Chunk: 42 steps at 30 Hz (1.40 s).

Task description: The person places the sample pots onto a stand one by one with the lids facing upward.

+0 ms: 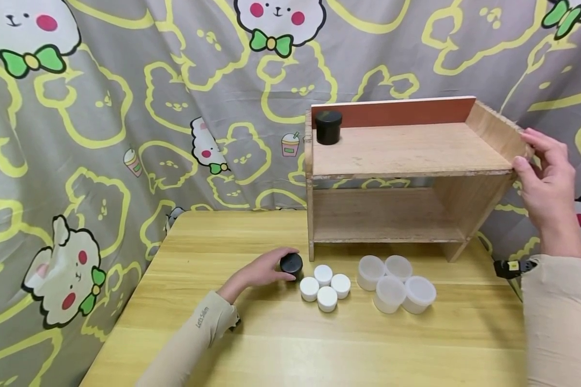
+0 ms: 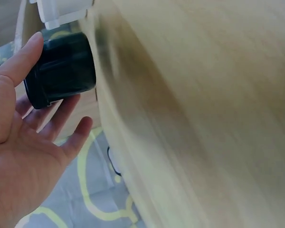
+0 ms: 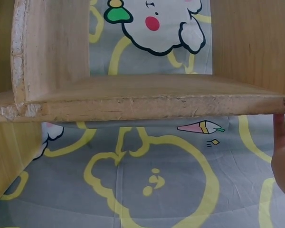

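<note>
My left hand [image 1: 266, 269] holds a black lidded jar [image 1: 291, 265] between thumb and fingers, near the shelf's left front leg. In the left wrist view the black jar [image 2: 64, 69] sits in the grasp of the left hand [image 2: 31, 142], its base close to the tabletop; whether they touch I cannot tell. My right hand [image 1: 547, 177] grips the upper right side panel of a two-tier wooden shelf [image 1: 406, 153], thumb at the front edge. Only a sliver of that hand [image 3: 283, 166] enters the right wrist view, beside the shelf board [image 3: 152, 104].
Another black jar [image 1: 328, 128] stands at the upper tier's left end. Several small white lidded jars [image 1: 326, 299] cluster in front of the shelf, with several translucent tubs [image 1: 389, 294] to their right. A patterned curtain [image 1: 213, 107] hangs behind the wooden table [image 1: 290, 355].
</note>
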Motion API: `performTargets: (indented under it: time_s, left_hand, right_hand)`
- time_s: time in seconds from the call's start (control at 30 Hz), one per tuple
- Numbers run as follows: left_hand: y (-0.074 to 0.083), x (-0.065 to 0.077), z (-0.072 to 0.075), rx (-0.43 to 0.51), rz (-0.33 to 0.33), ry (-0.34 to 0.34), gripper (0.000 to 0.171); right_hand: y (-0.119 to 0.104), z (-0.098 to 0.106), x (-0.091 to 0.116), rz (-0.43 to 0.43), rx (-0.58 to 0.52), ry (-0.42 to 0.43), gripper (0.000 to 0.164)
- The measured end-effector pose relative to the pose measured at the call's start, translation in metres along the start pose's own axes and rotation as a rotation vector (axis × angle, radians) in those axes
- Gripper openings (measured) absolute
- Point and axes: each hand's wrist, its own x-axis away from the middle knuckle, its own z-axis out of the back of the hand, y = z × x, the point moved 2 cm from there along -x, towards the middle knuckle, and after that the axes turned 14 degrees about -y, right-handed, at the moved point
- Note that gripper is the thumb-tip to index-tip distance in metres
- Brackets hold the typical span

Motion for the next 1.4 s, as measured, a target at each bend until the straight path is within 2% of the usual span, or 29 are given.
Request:
performTargets:
  time_s: [0.27, 0.57, 0.8, 1.03, 1.17, 1.4]
  left_hand:
    - [0.002, 0.004, 0.018, 0.037, 0.008, 0.058, 0.069]
    - [0.010, 0.014, 0.046, 0.095, -0.018, 0.221, 0.071]
    - [0.016, 0.022, 0.067, 0.115, -0.036, 0.356, 0.066]
    - [0.030, 0.032, 0.096, 0.112, -0.058, 0.432, 0.067]
    - [0.040, 0.035, 0.112, 0.118, -0.087, 0.462, 0.067]
    - [0.058, 0.036, 0.135, 0.145, -0.182, 0.515, 0.066]
  right_hand:
    - [0.000, 0.001, 0.001, -0.008, 0.004, 0.002, 0.050]
    - [0.002, -0.001, -0.002, 0.013, -0.004, 0.008, 0.050]
    - [0.002, -0.001, -0.004, 0.032, -0.016, 0.008, 0.050]
    - [0.002, -0.001, -0.004, 0.026, -0.022, 0.004, 0.049]
    - [0.001, -0.001, -0.003, 0.020, -0.017, 0.009, 0.050]
    - [0.001, -0.001, -0.002, 0.012, -0.001, 0.009, 0.051]
